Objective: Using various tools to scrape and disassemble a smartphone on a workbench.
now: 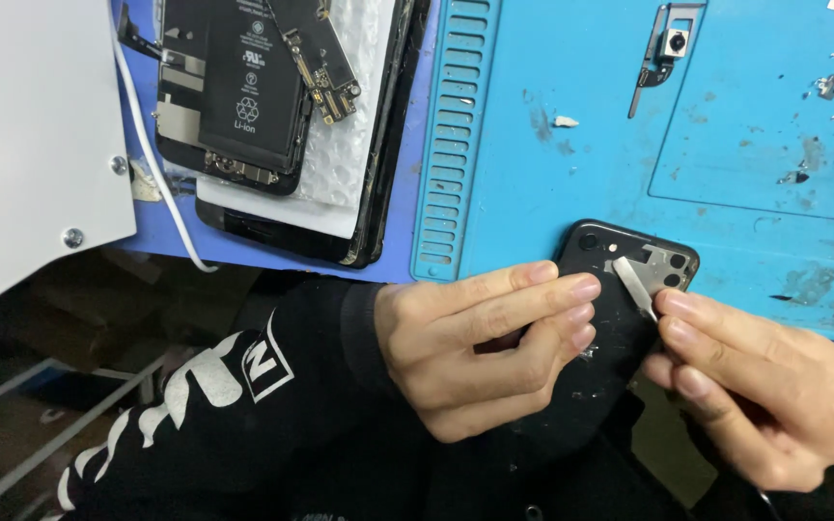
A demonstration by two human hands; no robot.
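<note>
— What is the work going on over?

— A bright blue rubber repair mat (571, 183) lying on a blue bench; a ribbed slotted strip (453, 135) runs down the mat's left edge. Its surface is scuffed and stained, with small scraps of metal and flex cable scattered toward the right edge.

— And the hands?

— The left hand (480, 342) is closed around a black glossy phone rear housing (620, 289), fingers laid across its back, at the mat's near edge. The right hand (764, 386) pinches a thin flat silver metal blade (633, 283) between thumb and fingertips; the blade's tip rests at the housing's camera corner (whether it is under the bracket there I cannot tell).

— What else lies about?

— At the bench's far left corner sits an opened black phone (234, 96) showing its battery and a loose circuit board, on white bubble wrap. A small camera module with a ribbon (668, 48) lies near the mat's far edge. A white panel with screws (31, 125) stands on the left, with a white cable (156, 164) beside it. Below the bench edge it is dark.
</note>
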